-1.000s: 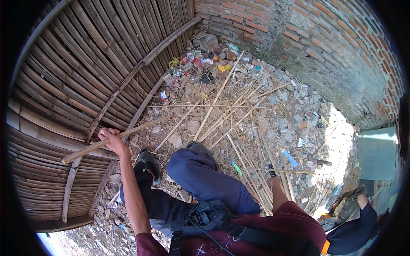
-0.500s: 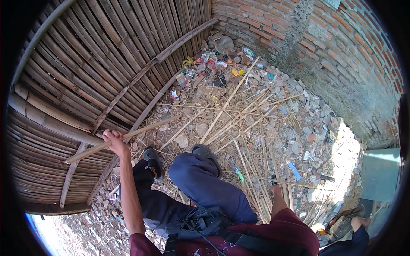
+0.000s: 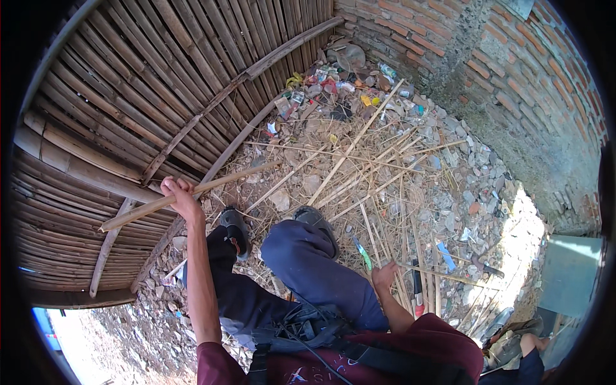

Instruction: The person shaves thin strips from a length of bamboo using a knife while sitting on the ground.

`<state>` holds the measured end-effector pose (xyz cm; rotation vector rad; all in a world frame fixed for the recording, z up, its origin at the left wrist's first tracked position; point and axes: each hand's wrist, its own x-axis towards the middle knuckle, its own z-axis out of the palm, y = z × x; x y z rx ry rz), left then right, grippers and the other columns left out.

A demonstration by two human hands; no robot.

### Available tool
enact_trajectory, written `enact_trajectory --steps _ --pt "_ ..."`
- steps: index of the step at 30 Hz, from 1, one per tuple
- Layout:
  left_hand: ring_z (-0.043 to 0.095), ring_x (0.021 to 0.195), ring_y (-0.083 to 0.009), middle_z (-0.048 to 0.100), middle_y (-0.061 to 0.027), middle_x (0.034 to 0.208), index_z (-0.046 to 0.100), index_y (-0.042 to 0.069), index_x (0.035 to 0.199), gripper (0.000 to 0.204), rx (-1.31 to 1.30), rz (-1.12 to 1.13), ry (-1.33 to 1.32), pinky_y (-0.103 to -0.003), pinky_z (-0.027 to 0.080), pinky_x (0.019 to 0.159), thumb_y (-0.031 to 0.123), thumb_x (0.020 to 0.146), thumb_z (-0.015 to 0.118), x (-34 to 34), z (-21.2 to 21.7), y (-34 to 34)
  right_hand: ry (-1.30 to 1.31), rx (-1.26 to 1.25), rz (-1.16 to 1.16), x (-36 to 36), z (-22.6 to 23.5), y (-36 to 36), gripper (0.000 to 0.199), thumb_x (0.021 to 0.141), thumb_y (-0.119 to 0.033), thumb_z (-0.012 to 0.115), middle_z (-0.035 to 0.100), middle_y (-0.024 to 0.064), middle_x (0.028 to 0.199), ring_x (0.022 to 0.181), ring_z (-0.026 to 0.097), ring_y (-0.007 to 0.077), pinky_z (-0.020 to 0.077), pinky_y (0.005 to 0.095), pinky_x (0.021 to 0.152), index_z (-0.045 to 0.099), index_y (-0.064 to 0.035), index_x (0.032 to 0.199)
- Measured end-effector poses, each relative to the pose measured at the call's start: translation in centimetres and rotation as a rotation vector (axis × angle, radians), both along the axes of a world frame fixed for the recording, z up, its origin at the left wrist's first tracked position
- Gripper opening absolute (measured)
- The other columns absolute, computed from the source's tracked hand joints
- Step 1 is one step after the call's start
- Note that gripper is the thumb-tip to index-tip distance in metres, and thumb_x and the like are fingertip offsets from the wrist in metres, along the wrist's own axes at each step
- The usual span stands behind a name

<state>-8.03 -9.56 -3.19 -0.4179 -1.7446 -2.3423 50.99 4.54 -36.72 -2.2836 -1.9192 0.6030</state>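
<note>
My left hand (image 3: pixel 182 197) is closed around a long bamboo stick (image 3: pixel 237 175), raised beside the slatted bamboo wall. Its near end juts out left of my fist and the other end points to the right. Low over the ground to the right of my knee is my right hand (image 3: pixel 385 274); its fingers look parted and I see nothing in them. Just beyond it lies a slim tool with a bright green part (image 3: pixel 363 254). A black tool with a red section (image 3: pixel 418 292) lies on the ground to its right. Split bamboo strips (image 3: pixel 462 277) surround that hand.
The bamboo wall (image 3: pixel 173 83) rises at left, a brick wall (image 3: pixel 526 77) at far right. Stones, litter (image 3: pixel 340 83) and crossed bamboo sticks (image 3: pixel 356 142) cover the ground. A dark-handled tool (image 3: pixel 491 269) lies at right. Another person's hand (image 3: pixel 539 342) shows at lower right.
My right hand has moved left, off the black-and-red tool, which now shows on the ground. My left hand still grips the bamboo stick; the view has shifted slightly.
</note>
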Motion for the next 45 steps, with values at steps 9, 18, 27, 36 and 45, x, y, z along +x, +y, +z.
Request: enact_trajectory --steps 9,18,27,36,45 --pt "0.028 0.059 -0.0078 0.03 0.0026 0.068 0.047 0.008 0.112 0.025 0.074 -0.054 -0.036 -0.026 0.03 0.055 0.031 0.118 0.042 2.4 0.7 1.1 0.041 -0.142 0.861 -4.7 -1.8 3.8 0.047 0.09 -0.015 0.067 0.061 0.0202 0.13 0.117 0.063 0.0419 0.0517 0.0528 0.1 0.059 -0.0034 0.135" --pt "0.044 0.078 -0.0098 0.048 -0.0004 0.085 0.05 0.005 0.13 0.028 -0.145 0.008 -0.034 -0.029 0.042 0.075 0.027 0.114 0.053 3.8 1.6 1.1 -0.328 -0.325 0.57 -6.8 -5.6 3.9 0.042 0.09 -0.02 0.073 0.074 0.0206 0.125 0.115 0.074 0.04 0.0615 0.0465 0.096 0.067 -0.0029 0.127" --pt "0.066 0.113 -0.0254 0.07 -0.0208 0.119 0.059 0.001 0.136 0.054 -0.822 -0.148 -0.067 -0.04 0.051 0.098 0.048 0.114 0.045 5.6 3.2 -2.0 -0.093 -0.282 0.468 -7.2 -2.1 3.9 0.032 0.086 -0.03 0.078 0.077 0.0218 0.103 0.101 0.076 0.0399 0.0594 0.052 0.086 0.071 -0.0063 0.106" --pt "0.078 0.101 -0.0273 0.079 -0.0208 0.107 0.063 0.0 0.141 0.062 -0.537 -0.417 -0.425 -0.037 0.061 0.09 0.052 0.113 0.044 9.5 3.5 -7.5 0.148 -0.344 0.545 -6.4 3.5 5.4 0.047 0.095 -0.029 0.068 0.073 0.0339 0.103 0.1 0.07 0.0531 0.0539 0.0603 0.087 0.055 0.0003 0.129" --pt "0.075 0.11 -0.0377 0.073 -0.0302 0.118 0.051 -0.009 0.15 0.07 -0.246 -0.449 -0.328 -0.045 0.062 0.099 0.048 0.111 0.046 17.6 8.4 -15.8 0.976 -0.316 0.353 -11.4 15.2 11.8 0.019 0.099 -0.001 0.059 0.073 0.0136 0.088 0.063 0.064 0.0139 0.0453 0.029 0.051 0.056 -0.0057 0.117"
